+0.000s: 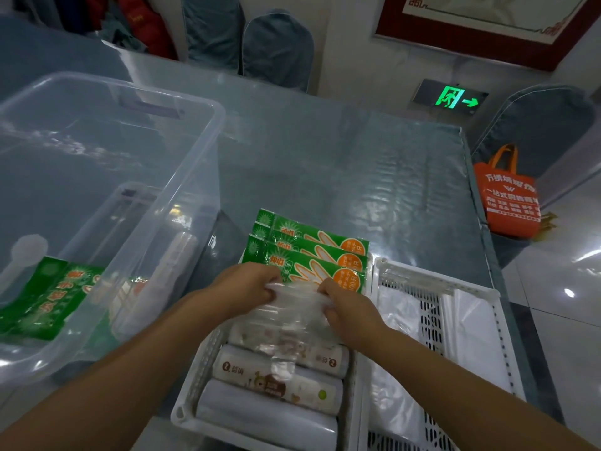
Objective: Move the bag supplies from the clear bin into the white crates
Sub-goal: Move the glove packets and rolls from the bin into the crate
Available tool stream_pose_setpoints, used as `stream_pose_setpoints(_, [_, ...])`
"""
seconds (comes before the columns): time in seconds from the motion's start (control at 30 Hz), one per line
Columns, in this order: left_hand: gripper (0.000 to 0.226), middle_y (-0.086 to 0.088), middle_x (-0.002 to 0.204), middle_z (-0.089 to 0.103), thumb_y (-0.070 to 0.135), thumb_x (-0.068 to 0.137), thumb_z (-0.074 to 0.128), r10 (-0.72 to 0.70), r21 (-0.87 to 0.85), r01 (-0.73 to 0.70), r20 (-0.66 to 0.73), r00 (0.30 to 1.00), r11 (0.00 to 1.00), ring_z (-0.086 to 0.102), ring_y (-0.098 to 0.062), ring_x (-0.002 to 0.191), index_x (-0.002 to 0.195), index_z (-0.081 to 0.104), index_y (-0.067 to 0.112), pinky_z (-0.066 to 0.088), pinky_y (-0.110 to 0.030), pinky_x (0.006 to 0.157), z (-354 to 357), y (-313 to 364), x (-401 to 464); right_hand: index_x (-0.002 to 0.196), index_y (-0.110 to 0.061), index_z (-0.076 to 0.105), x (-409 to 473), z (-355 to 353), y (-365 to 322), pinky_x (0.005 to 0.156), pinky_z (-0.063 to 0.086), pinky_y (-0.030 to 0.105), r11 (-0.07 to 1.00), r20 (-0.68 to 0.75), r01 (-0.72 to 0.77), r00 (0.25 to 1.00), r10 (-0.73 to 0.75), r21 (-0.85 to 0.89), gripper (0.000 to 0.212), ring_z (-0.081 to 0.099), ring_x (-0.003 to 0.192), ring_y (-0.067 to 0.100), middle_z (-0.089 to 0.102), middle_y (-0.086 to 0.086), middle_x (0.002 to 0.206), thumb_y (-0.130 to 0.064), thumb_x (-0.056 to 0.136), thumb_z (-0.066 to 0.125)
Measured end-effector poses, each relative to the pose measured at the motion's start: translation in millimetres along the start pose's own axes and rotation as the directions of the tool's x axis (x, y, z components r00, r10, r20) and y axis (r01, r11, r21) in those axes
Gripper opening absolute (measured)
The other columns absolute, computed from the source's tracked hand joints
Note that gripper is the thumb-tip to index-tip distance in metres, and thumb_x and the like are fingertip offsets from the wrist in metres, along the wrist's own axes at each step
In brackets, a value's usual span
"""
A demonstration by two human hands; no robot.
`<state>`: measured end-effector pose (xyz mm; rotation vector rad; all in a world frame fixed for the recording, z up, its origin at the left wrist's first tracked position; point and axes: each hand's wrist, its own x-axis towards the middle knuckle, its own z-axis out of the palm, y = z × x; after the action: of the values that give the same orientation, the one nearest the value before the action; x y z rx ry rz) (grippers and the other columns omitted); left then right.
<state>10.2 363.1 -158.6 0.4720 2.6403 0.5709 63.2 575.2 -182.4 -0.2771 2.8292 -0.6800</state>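
Observation:
A clear bin stands at the left with a green packet and a pale roll inside. In front of me a white crate holds several green-and-orange packets at its far end and three bag rolls nearer me. My left hand and my right hand both grip a clear plastic bag bundle above the rolls. A second white crate at the right holds white plastic bags.
The table has a shiny grey plastic cover. Its right edge drops to a tiled floor, where an orange tote bag sits on a covered chair. More covered chairs stand beyond the far edge.

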Motion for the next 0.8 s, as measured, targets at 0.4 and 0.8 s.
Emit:
stream_pose_setpoints(0.4, [0.079,-0.006,0.139,0.048,0.031,0.068,0.074,0.437,0.383,-0.287,-0.396,0.808,0.878,0.038,-0.024,0.132,0.137,0.04,0.018,0.016,-0.042,0.113,-24,22,-6,0.084,-0.012,0.06,20,-57,-23,0.047,0.037,0.028,0.917,-0.409,0.18,0.852,-0.326,-0.356,0.015,0.051,0.048,0.027,0.061,0.009,0.059,-0.001,0.074,0.064])
stream_pose_setpoints(0.8, [0.023,-0.002,0.076,0.072,0.006,0.063,0.073,0.44,0.229,-0.383,-0.306,0.844,0.895,0.066,-0.023,0.07,0.082,0.071,0.018,0.054,-0.029,0.065,24,3,-31,0.074,-0.014,0.062,-25,-2,-8,0.063,0.045,0.026,0.824,-0.31,0.334,0.808,-0.501,-0.458,0.017,0.056,0.052,0.02,0.063,0.003,0.058,-0.006,0.065,0.074])
